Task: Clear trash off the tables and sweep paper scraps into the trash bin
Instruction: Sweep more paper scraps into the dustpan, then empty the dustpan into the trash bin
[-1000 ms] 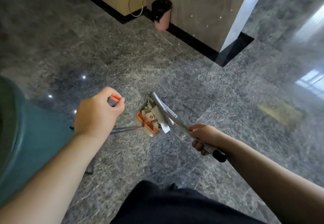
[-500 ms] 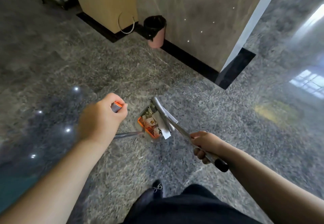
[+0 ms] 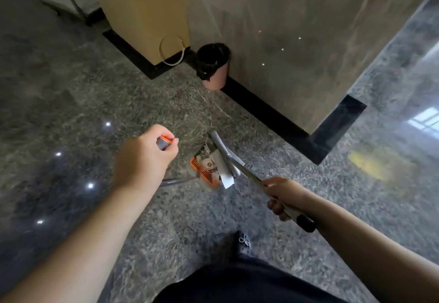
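**Dustpan loaded, bin ahead at the wall**

Left hand (image 3: 145,158): fingers clenched round the grey, orange-tipped grip of the long-handled dustpan (image 3: 204,174); its metal shaft runs down to the pan, which is just above or on the grey speckled stone floor (image 3: 71,93), cannot tell which. Pan contents: white and pale paper scraps (image 3: 225,172), several, exact count not readable, lying over the orange grille.

Grey broom (image 3: 223,150): head rests on the pan's right edge, over the scraps. Right hand (image 3: 283,196): fingers clenched round the broom's metal handle, just above its black end cap.

One pink trash bin with black liner (image 3: 213,65) stands against the beige wall, beyond the pan and well apart from it; inside not visible. One loop of pale cord lies at the yellow panel to its left.

Versus 0.5 s ago: bin and wall appear nearer and lower in the view; grips unchanged; one dark shoe visible at bottom centre.
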The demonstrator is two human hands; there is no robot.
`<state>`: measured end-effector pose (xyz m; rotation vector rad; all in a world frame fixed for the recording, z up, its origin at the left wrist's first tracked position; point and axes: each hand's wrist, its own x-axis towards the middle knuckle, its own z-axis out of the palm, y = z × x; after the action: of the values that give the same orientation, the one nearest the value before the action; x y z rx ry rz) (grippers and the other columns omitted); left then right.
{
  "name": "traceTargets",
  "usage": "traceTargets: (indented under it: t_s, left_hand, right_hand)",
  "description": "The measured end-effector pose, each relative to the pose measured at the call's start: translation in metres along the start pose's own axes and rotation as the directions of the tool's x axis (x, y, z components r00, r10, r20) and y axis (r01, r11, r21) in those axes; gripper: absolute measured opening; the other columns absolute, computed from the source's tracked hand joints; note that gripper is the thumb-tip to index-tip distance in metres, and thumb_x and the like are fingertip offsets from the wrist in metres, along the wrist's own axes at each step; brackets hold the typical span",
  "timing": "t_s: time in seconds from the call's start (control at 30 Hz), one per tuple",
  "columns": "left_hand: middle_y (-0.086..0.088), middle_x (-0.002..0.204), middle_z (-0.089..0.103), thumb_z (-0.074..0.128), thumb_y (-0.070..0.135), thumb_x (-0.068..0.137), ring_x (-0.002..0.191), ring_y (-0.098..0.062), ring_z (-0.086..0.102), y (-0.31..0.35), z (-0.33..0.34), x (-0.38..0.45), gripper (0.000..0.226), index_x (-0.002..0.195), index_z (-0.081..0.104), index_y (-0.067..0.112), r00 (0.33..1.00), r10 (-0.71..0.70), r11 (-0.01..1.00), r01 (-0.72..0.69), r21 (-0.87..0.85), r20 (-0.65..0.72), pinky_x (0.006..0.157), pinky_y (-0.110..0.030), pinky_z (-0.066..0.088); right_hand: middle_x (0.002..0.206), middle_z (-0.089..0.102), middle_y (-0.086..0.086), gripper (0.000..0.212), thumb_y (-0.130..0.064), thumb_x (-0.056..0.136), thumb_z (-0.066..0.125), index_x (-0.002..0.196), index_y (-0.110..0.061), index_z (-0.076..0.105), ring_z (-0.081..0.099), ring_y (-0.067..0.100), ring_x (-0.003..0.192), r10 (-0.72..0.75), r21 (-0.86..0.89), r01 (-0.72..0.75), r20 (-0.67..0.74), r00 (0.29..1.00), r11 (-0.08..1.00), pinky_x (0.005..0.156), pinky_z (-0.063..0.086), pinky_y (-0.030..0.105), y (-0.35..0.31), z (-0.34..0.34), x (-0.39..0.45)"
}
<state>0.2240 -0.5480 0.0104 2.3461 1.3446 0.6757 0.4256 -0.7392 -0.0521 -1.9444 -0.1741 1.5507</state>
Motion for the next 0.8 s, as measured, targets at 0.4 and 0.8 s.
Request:
traceTargets:
  t_s: [0.4, 0.8]
  left_hand:
    - [-0.002, 0.074, 0.068, 0.072, 0.032, 0.084, 0.065, -0.027, 0.061, 0.045, 0.040, 0.250, 0.009, 0.085, 0.067, 0.024, 0.995, -0.019, 1.000, 0.018, -0.014, -0.101, 0.055, -0.036, 0.052]
    - [-0.002, 0.084, 0.071, 0.071, 0.033, 0.083, 0.078, -0.025, 0.065, 0.095, 0.070, 0.485, 0.012, 0.090, 0.069, 0.023, 0.978, 0.079, 0.997, -0.082, -0.005, -0.195, 0.066, -0.042, 0.055]
  right_hand:
    - [0.057, 0.039, 0.006, 0.029, -0.013, 0.100, 0.036, 0.124, -0.018, 0.051, 0.034, 0.008, 0.030, -0.064, -0.065, 0.066, 0.034, 0.997, 0.996, 0.037, 0.032, 0.014, -0.224, -0.093, 0.125]
    - [0.064, 0.041, 0.011, 0.034, -0.006, 0.099, 0.037, 0.129, -0.004, 0.051, 0.039, 0.010, 0.027, -0.209, -0.119, 0.211, 0.031, 0.977, 0.970, 0.031, 0.034, 0.015, -0.422, -0.168, 0.232]
